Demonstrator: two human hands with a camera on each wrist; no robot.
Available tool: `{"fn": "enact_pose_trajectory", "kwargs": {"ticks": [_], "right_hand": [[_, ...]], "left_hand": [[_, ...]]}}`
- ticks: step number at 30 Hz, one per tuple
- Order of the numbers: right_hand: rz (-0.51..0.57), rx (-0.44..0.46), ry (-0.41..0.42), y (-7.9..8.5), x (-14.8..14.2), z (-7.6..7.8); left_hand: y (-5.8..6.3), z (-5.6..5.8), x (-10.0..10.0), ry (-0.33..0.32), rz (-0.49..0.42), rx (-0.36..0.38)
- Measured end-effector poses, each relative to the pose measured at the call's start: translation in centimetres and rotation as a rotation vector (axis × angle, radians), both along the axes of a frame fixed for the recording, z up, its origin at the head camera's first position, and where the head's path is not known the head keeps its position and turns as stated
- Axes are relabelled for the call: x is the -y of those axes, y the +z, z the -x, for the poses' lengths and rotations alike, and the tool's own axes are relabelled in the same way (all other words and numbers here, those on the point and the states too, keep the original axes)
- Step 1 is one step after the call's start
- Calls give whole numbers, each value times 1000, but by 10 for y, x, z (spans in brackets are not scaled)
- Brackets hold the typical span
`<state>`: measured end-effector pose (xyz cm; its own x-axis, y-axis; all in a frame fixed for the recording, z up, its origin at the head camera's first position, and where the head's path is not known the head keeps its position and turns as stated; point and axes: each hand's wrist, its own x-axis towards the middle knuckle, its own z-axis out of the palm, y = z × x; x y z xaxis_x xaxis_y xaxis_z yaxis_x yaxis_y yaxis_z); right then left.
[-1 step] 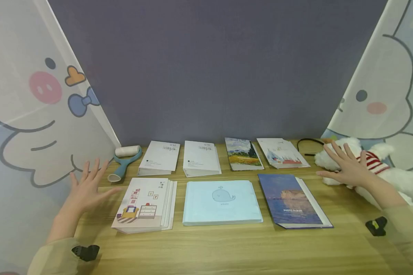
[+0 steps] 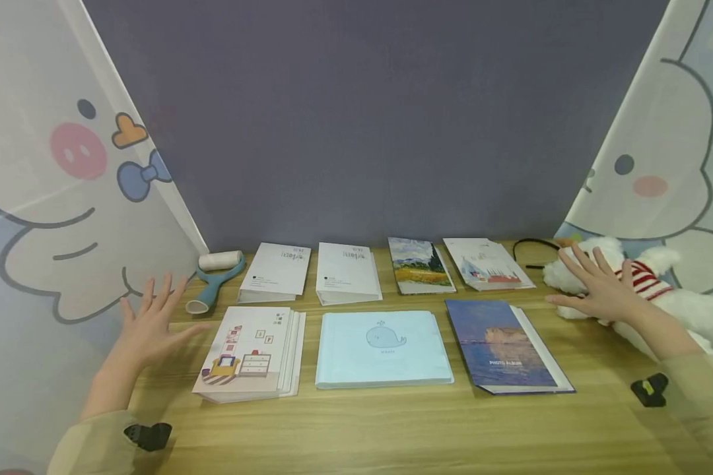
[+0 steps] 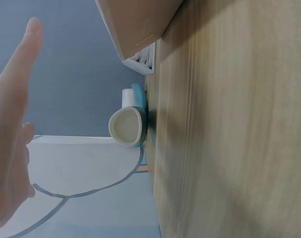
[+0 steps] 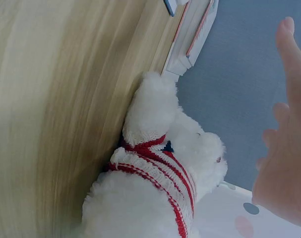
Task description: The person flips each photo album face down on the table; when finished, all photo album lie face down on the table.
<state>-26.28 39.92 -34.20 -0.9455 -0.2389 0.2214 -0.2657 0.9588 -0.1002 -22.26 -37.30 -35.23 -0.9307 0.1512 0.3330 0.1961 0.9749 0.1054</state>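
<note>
With fingers spread, my left hand is held above the table at the left, holding nothing. Nearest to it are a blue-handled lint roller and a white album with a furniture drawing. At the right my right hand also has its fingers spread and holds nothing. It covers part of a white plush toy in a red-striped sweater; in the right wrist view a gap separates the hand from the toy. A light blue whale album and a dark blue photo album lie between the hands.
Along the back lie two white albums, a landscape-covered album and a white illustrated album. A thin black headband sits beside them. A grey panel rises behind the table, with cartoon-printed sheets at both sides.
</note>
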Motion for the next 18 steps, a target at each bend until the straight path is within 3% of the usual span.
{"fn": "enact_pose_trajectory", "kwargs": {"ticks": [7, 18], "right_hand": [[8, 34, 1, 1, 2, 0], [-9, -7, -6, -1, 1, -2]], "left_hand": [[1, -2, -1, 11, 2, 4], [9, 2, -10, -4, 9, 0]]}}
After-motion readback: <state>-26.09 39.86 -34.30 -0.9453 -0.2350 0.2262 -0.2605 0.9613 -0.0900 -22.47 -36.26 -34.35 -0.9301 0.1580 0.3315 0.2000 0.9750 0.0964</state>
